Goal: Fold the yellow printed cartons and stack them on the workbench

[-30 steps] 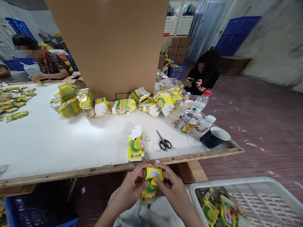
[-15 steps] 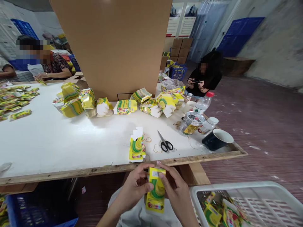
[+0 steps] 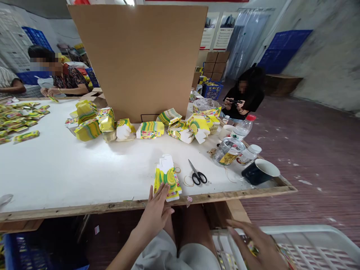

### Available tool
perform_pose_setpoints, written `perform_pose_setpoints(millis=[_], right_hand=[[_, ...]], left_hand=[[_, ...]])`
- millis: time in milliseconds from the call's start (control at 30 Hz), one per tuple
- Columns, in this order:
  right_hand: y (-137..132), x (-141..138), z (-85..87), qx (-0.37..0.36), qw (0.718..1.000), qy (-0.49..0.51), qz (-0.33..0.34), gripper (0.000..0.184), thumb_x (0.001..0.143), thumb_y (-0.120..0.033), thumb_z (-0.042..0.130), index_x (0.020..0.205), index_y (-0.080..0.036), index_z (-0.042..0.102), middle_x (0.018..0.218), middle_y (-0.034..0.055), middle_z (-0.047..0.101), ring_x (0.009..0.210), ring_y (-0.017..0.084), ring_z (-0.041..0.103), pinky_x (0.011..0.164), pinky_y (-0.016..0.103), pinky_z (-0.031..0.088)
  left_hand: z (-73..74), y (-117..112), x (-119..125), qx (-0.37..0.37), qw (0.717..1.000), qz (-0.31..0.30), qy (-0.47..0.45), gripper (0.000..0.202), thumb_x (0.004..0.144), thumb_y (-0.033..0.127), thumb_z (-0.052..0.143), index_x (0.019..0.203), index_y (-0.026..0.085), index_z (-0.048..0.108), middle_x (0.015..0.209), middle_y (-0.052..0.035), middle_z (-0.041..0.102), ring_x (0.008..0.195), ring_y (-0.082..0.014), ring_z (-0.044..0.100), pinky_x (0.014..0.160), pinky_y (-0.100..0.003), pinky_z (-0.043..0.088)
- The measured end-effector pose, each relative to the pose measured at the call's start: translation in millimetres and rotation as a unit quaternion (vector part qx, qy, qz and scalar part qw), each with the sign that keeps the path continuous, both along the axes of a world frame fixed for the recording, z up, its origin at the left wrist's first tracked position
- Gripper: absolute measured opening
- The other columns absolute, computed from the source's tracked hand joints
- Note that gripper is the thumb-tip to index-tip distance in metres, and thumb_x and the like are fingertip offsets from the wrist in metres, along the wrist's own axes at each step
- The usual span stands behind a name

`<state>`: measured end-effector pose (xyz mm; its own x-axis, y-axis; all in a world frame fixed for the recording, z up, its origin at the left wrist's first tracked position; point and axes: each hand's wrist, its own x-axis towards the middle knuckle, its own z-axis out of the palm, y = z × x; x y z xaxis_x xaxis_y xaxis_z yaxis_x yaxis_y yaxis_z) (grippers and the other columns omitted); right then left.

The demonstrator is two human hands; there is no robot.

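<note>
My left hand point(image 3: 156, 210) reaches to the table's front edge, its fingers stretched out on flat, yellow-green printed cartons point(image 3: 168, 174) with white flaps. The cartons lie slightly fanned out, partly covered by my fingertips. Low on the right, my right hand point(image 3: 257, 245) is over the white plastic basket point(image 3: 306, 230). Motion blurs this hand somewhat, but its fingers are spread and I see nothing held in them. Black-handled scissors point(image 3: 198, 176) lie on the table to the right of the cartons.
Folded yellow cartons point(image 3: 150, 129) line the foot of a tall cardboard sheet point(image 3: 140, 60). At right stand a dark mug point(image 3: 260, 172), a clear jar point(image 3: 228, 152) and bottles. Small packets point(image 3: 17, 118) lie at far left. Other people sit at left and beyond the table.
The yellow box that both hands held is out of them. My right hand has moved right and down to the basket; my left hand has moved up onto the cartons, which now look more fanned.
</note>
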<state>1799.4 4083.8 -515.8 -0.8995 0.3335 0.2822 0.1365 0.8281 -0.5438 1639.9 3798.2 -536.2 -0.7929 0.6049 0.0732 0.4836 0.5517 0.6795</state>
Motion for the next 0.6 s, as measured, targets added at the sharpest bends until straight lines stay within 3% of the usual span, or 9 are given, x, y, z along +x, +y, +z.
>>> perform_pose_setpoints(millis=[100, 167, 300, 400, 467, 533, 600], right_hand=[[-66, -58, -4.1, -0.088, 0.995, 0.048, -0.001, 0.032, 0.087, -0.05, 0.053, 0.09, -0.027, 0.075, 0.095, 0.0085, 0.073, 0.091, 0.029, 0.064, 0.084, 0.045, 0.048], [-98, -94, -6.6, -0.137, 0.989, 0.05, -0.017, 0.03, 0.082, -0.048, 0.058, 0.091, -0.025, 0.075, 0.099, 0.0114, 0.072, 0.097, 0.033, 0.059, 0.091, 0.052, 0.041], [-117, -133, -11.3, -0.209, 0.976, 0.054, -0.044, 0.028, 0.073, -0.049, 0.067, 0.079, -0.021, 0.071, 0.097, 0.0157, 0.069, 0.1, 0.039, 0.053, 0.093, 0.058, 0.034], [-111, -132, -15.7, -0.284, 0.957, 0.051, -0.041, 0.035, 0.074, -0.055, 0.064, 0.07, -0.02, 0.064, 0.082, 0.0136, 0.068, 0.086, 0.033, 0.059, 0.081, 0.05, 0.044], [-108, -121, -18.3, -0.351, 0.935, 0.044, -0.028, 0.038, 0.076, -0.058, 0.062, 0.073, -0.02, 0.062, 0.075, 0.0101, 0.068, 0.074, 0.028, 0.061, 0.072, 0.042, 0.049], [-110, -105, -19.8, -0.415, 0.909, 0.04, -0.022, 0.039, 0.077, -0.059, 0.062, 0.078, -0.019, 0.062, 0.074, 0.0085, 0.07, 0.071, 0.024, 0.064, 0.068, 0.037, 0.051], [-114, -92, -20.2, -0.466, 0.884, 0.038, -0.022, 0.041, 0.076, -0.059, 0.065, 0.081, -0.019, 0.062, 0.077, 0.009, 0.071, 0.074, 0.024, 0.066, 0.069, 0.036, 0.053]], left_hand=[[1.9, 7, 9, 0.003, 1.0, -0.019, 0.003, 0.073, 0.081, 0.007, 0.052, 0.149, 0.018, 0.029, 0.153, -0.0129, 0.04, 0.145, -0.0256, 0.028, 0.12, -0.062, 0.006], [3.5, 8, 10, 0.005, 1.0, -0.023, 0.003, 0.072, 0.08, 0.005, 0.051, 0.148, 0.018, 0.031, 0.151, -0.0134, 0.042, 0.144, -0.0256, 0.031, 0.119, -0.063, 0.007], [2.2, 0, 9, 0.035, 0.999, -0.015, -0.008, 0.068, 0.079, 0.005, 0.053, 0.144, 0.018, 0.039, 0.147, -0.0132, 0.049, 0.141, -0.0258, 0.038, 0.12, -0.061, 0.01], [-0.2, -4, 11, 0.112, 0.993, 0.008, -0.038, 0.058, 0.082, 0.011, 0.056, 0.139, 0.021, 0.048, 0.142, -0.0117, 0.055, 0.138, -0.027, 0.044, 0.12, -0.059, 0.014], [0.9, -3, 14, 0.2, 0.975, 0.066, -0.063, 0.05, 0.085, 0.017, 0.059, 0.134, 0.023, 0.055, 0.14, -0.011, 0.058, 0.136, -0.0279, 0.046, 0.12, -0.055, 0.02], [4.6, 2, 17, 0.313, 0.933, 0.138, -0.115, 0.043, 0.086, 0.026, 0.061, 0.129, 0.023, 0.06, 0.138, -0.012, 0.059, 0.134, -0.029, 0.048, 0.117, -0.05, 0.03], [9.9, 8, 18, 0.419, 0.865, 0.179, -0.211, 0.043, 0.083, 0.036, 0.067, 0.123, 0.021, 0.065, 0.133, -0.0138, 0.064, 0.129, -0.0308, 0.053, 0.11, -0.045, 0.04]])
